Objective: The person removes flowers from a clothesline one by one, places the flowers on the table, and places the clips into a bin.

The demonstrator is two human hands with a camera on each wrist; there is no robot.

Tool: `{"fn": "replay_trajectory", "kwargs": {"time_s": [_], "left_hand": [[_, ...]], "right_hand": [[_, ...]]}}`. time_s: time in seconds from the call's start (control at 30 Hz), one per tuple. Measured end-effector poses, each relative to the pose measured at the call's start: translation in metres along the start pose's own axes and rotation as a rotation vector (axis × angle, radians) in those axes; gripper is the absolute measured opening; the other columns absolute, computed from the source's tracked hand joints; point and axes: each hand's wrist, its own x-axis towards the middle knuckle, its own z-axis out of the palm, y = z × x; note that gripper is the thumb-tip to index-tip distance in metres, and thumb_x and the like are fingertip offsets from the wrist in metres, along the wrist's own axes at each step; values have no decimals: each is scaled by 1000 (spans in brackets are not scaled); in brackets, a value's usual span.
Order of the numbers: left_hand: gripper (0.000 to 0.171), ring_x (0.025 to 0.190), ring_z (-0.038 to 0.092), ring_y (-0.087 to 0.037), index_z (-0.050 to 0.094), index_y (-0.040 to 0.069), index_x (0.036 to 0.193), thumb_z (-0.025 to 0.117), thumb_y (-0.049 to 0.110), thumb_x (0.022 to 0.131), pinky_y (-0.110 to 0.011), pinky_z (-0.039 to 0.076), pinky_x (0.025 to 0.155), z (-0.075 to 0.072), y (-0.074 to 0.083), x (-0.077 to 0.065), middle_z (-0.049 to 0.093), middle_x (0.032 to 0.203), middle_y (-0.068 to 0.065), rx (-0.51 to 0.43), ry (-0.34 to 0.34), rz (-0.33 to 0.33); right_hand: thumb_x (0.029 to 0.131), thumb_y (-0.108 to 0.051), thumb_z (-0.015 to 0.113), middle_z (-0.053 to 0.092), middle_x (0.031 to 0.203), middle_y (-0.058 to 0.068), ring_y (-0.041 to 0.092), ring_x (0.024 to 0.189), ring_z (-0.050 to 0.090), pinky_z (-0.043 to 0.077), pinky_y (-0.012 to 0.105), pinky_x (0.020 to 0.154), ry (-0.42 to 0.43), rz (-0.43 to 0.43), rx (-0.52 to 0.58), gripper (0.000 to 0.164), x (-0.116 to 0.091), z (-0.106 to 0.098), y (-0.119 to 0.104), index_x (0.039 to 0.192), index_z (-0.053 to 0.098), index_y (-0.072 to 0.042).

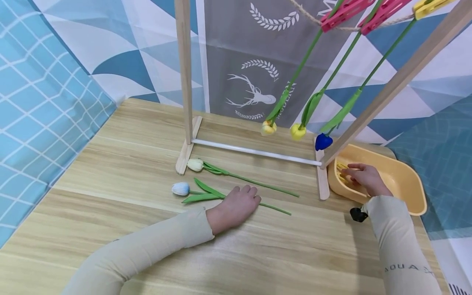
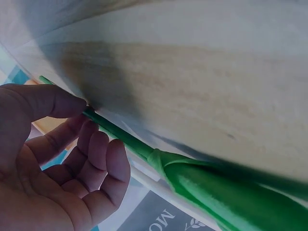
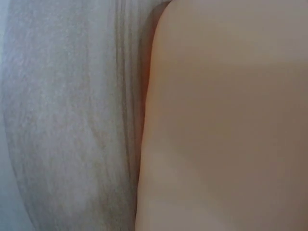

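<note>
In the head view my left hand (image 1: 236, 207) is low over the table at the stem of a pale blue artificial tulip (image 1: 180, 189). The left wrist view shows the thumb and index finger pinching that green stem (image 2: 120, 133), other fingers curled beside it. A cream-white tulip (image 1: 195, 164) lies just behind. My right hand (image 1: 366, 179) reaches inside an orange plastic basin (image 1: 405, 184), fingers at some yellow clothespins (image 1: 341, 172); whether it grips one cannot be told. Only the basin's wall (image 3: 226, 120) and the table show in the right wrist view.
A wooden frame (image 1: 186, 73) with a white crossbar (image 1: 254, 152) stands at the back. Pink clothespins (image 1: 344, 14) and a yellow one (image 1: 429, 7) hang several tulips upside down from a rope (image 1: 311, 16): cream-yellow (image 1: 268, 127), yellow (image 1: 298, 131), blue (image 1: 323, 141).
</note>
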Motion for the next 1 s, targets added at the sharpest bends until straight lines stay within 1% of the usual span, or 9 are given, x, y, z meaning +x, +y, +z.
{"fn": "replay_trajectory", "kwargs": {"time_s": [0.1,0.17,0.23,0.3,0.43,0.53,0.63,0.8,1.0], "left_hand": [[19,91,56,-18,62,13,103,57,8,85,-32,50,68,-2,-2,2,58,102,-4,-19,-18,-5],[20,93,56,-19,62,12,104,57,7,85,-33,51,70,-3,-3,2,58,105,-5,-35,-27,-12],[20,94,57,-20,62,12,104,56,7,85,-35,52,72,-4,-4,3,59,106,-5,-54,-33,-21],[19,94,57,-20,62,11,103,56,7,86,-35,52,71,-5,-5,3,59,106,-6,-71,-29,-28],[16,92,57,-20,63,11,99,54,8,86,-36,51,69,-7,-6,3,59,103,-6,-85,0,-37],[14,90,57,-20,63,11,96,54,8,86,-36,50,68,-8,-6,2,60,100,-6,-81,20,-36],[12,89,57,-20,63,11,95,54,10,86,-36,50,67,-8,-7,1,59,99,-6,-83,30,-40],[14,93,57,-23,63,10,98,54,12,86,-39,50,71,-10,-10,-2,60,102,-8,-107,34,-60],[14,92,58,-23,63,9,97,56,11,86,-40,50,73,-15,-14,-4,59,99,-7,-90,75,-82]], "right_hand": [[92,-48,50,43,122,18,22,91,50,49,19,71,30,-30,1,77,-2,-2,-4,143,26,4],[92,-48,48,40,130,24,26,97,51,49,21,73,60,-59,4,76,-4,-4,-6,143,27,5],[93,-48,46,35,137,27,30,105,49,50,23,76,94,-89,18,76,-7,-4,-9,143,27,5],[93,-49,44,34,139,27,34,111,47,49,27,79,129,-118,32,75,-10,-4,-13,143,28,4],[93,-52,42,37,139,23,35,117,43,47,30,83,189,-160,51,73,-20,-2,-20,143,31,0],[92,-54,42,40,136,19,33,116,44,48,30,83,215,-179,52,72,-30,1,-25,143,34,-3],[91,-56,42,43,132,16,31,112,46,48,31,82,222,-196,35,72,-40,3,-31,140,38,-4],[90,-59,41,46,129,18,32,109,47,46,34,82,212,-225,-11,70,-57,10,-44,134,45,-4],[90,-57,46,54,114,17,29,97,50,45,26,69,240,-302,-106,62,-75,18,-57,123,54,-5]]}}
